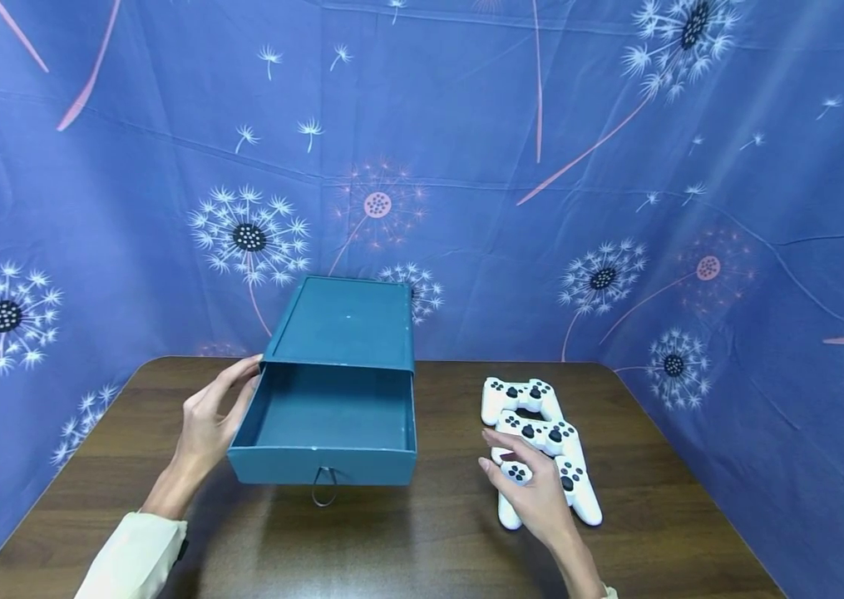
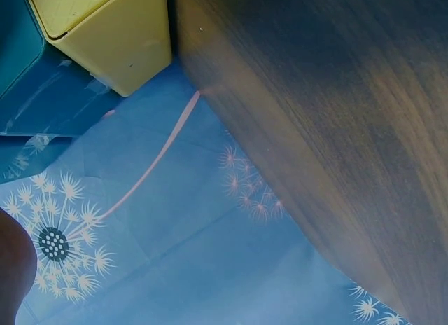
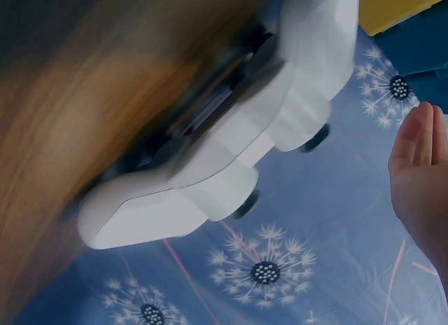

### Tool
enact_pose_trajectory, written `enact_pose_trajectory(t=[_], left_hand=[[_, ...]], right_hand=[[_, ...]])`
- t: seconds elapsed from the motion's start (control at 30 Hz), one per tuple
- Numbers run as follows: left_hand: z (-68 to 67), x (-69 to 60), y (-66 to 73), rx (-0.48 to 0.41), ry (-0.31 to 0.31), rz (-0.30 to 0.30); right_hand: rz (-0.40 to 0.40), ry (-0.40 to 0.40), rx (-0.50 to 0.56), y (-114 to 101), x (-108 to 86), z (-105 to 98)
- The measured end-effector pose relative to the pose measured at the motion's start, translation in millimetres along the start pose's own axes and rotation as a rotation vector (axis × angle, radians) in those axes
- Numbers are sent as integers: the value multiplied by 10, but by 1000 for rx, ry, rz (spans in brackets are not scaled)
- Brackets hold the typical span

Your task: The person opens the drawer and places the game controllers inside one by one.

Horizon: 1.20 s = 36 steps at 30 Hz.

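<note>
A teal box stands left of centre in the head view, its drawer pulled out toward me with nothing inside and a metal ring pull on the front. My left hand lies against the drawer's left side, fingertips at the box's front edge. Three white game controllers lie in a column on the right: a far one, a middle one and a near one. Over the near one hovers my right hand, thumb and fingers spread; whether it touches is unclear.
The brown wooden table runs back to a blue dandelion-print cloth hanging behind and at the sides. A yellow box-like part adjoins the teal box in the left wrist view.
</note>
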<state>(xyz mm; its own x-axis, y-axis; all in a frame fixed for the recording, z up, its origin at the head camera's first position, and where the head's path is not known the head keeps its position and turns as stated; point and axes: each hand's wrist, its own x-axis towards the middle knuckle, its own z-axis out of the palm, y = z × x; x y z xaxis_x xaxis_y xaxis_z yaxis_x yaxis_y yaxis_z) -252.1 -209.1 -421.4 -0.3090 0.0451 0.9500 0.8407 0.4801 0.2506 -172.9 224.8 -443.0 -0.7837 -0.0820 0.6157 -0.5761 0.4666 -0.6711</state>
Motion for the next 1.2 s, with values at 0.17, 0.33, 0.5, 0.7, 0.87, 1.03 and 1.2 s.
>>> enact_pose_trajectory(t=[0.17,0.33,0.5,0.7,0.87,1.03,1.2], left_hand=[[-7,-1,6,-6,-10,-5],[-11,-8,5,-3,-10,-13],[-15,-24,2,-5,-17,-21],[-16,-12,2,-11,-12,-13],[-13,-1,11,-12,-6,-10],[-14,1,19,-12,-10,-9],[-6,6,18,-14,0,-1]], right_hand=[[57,20,-72,74,20,-66],[94,25,-128,156,48,-133],[102,52,-144,184,91,-172],[96,69,-136,180,154,-208],[118,68,-137,314,160,-260],[135,70,-160,414,156,-298],[159,57,-200,467,163,-310]])
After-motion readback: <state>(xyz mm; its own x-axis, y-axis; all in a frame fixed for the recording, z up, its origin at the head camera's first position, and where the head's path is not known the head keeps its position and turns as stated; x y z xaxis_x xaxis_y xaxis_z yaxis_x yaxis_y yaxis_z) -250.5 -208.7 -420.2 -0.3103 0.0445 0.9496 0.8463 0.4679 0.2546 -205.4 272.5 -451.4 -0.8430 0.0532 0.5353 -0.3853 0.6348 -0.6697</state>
